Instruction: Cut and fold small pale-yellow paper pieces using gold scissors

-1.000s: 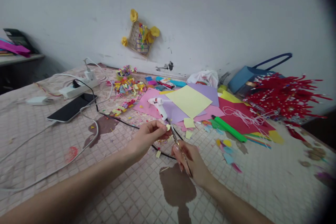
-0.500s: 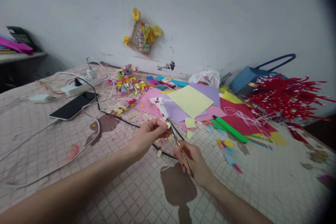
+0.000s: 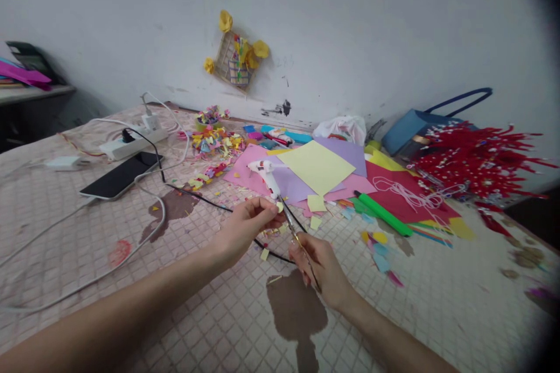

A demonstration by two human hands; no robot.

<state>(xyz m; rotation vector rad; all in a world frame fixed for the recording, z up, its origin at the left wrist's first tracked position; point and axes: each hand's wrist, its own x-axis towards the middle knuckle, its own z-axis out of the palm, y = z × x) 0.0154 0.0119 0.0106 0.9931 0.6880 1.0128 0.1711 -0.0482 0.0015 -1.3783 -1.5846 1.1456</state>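
My left hand [image 3: 254, 222] pinches a small pale yellow paper piece [image 3: 280, 207] between thumb and fingertips. In my right hand [image 3: 319, 268] is a pair of scissors [image 3: 289, 220], its blades pointing up and away, with the tips beside the paper piece. Just beyond the blades a white glue gun [image 3: 266, 176] lies on pink and purple sheets. A large pale yellow sheet [image 3: 317, 166] rests to the right of the gun, and a small yellow square [image 3: 316, 203] lies in front of that sheet.
A phone [image 3: 122, 176] and a white power strip [image 3: 133, 143] with cables are on the left. Colourful paper scraps [image 3: 216, 143] lie at the back. On the right are a green marker [image 3: 385, 214], white string, red fuzzy stems [image 3: 476, 157] and a blue bag [image 3: 405, 128].
The view has shifted very slightly. Both hands keep nearly the same places, still holding the paper piece and the scissors.
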